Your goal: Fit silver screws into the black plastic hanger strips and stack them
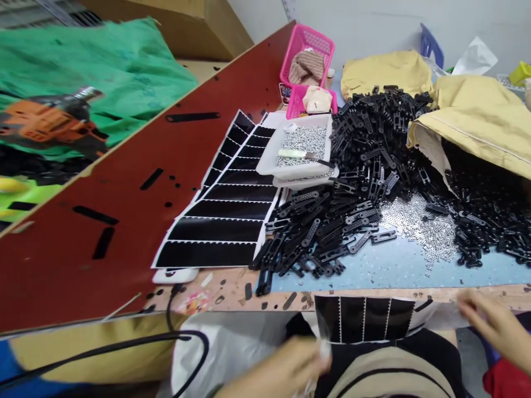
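Note:
A sheet of black adhesive strips [376, 319] with scalloped edges lies across my lap, against the table's front edge. My left hand [292, 365], smeared by motion, is closed at the sheet's lower left. A whitish thin scrap [324, 349] shows at its fingertips; its kind is unclear. Beyond the sheet's right end, my right hand [489, 321] has its fingers apart, with nothing visible in them. One loose black strip [423, 305] rests on the sheet's white right part.
Black slotted parts [307, 237] are heaped on the table beside small silver pieces [427, 226]. A white tray of metal pins [269, 157] carries a knife. More black sticker sheets [219, 224] lie left. A red-brown board [136, 182] slants behind them; a black cable [124, 345] loops at front.

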### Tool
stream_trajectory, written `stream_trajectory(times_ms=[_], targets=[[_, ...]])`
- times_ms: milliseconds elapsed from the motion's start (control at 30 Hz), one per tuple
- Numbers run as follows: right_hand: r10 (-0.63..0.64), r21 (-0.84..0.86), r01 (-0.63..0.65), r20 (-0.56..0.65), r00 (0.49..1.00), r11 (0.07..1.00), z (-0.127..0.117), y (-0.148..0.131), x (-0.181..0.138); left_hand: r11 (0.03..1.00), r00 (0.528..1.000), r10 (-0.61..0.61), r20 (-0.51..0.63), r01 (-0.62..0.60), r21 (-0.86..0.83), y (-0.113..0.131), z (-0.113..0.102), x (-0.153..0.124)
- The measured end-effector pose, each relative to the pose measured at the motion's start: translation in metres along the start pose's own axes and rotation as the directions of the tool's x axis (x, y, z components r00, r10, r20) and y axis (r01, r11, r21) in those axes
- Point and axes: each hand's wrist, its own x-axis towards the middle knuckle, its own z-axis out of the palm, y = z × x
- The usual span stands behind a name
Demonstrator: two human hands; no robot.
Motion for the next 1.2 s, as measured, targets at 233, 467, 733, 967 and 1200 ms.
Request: stream_trajectory(times_ms=[233, 467, 733, 967, 1200], targets=[[-0.294, -0.495, 0.076, -0.38, 0.877, 0.866, -0.019, -0.011, 0.161, 0.798, 0.836, 0.518, -0.182, -0.396, 0.454, 0.091, -0.009, 0.142], [-0.262, -0.334, 0.117, -0.434, 0.862, 0.935, -0.019, -0.006, 0.163, 0.87, 0.848, 0.479, -0.228, -0.424, 0.253, 0.097, 0.009, 0.173], [-0.139, 0.507, 0.41, -0.489, 0.861, 0.758, 0.003, -0.059, 0.104, 0.838, 0.944, 0.321, -0.076, -0.321, -0.441, 0.107, 0.022, 0.132], [-0.169, 0.323, 0.325, -0.427, 0.888, 0.889, 0.01, -0.063, 0.097, 0.865, 0.889, 0.409, -0.207, -0.45, -0.222, 0.114, 0.025, 0.117], [-0.071, 0.343, 0.243, -0.444, 0.893, 0.907, 0.025, -0.059, 0.099, 0.849, 0.81, 0.518, -0.273, -0.449, 0.279, 0.103, 0.027, 0.123]])
